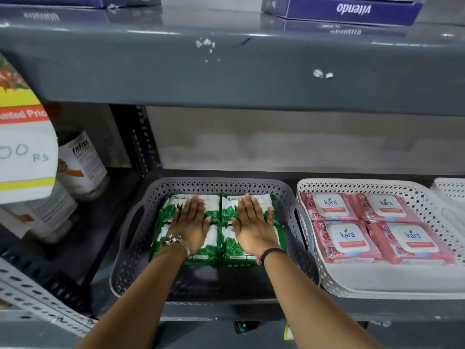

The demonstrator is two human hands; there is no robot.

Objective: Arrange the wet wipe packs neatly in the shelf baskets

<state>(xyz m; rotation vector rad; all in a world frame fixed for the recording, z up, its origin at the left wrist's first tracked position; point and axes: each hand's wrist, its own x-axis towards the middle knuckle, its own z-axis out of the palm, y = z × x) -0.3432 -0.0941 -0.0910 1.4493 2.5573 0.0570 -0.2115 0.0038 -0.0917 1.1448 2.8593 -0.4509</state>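
Several green-and-white Origami wet wipe packs (pixel 227 209) lie flat in a two-by-two block at the back of a grey perforated basket (pixel 130 260) on the shelf. My left hand (pixel 192 222) rests palm down on the left packs, fingers spread. Flat on the right packs lies my right hand (pixel 253 226), also with fingers apart. Neither hand grips anything. To the right, a white perforated basket (pixel 377 285) holds several pink Kara wet wipe packs (pixel 377 230) in a tidy two-by-two block.
Bottles with a fitfizz label (pixel 80 162) stand on the shelf to the left, behind a curved price sign (pixel 25 147). A grey upper shelf (pixel 226 71) carries purple boxes (pixel 352 8). Another white basket (pixel 450 192) shows at the far right edge.
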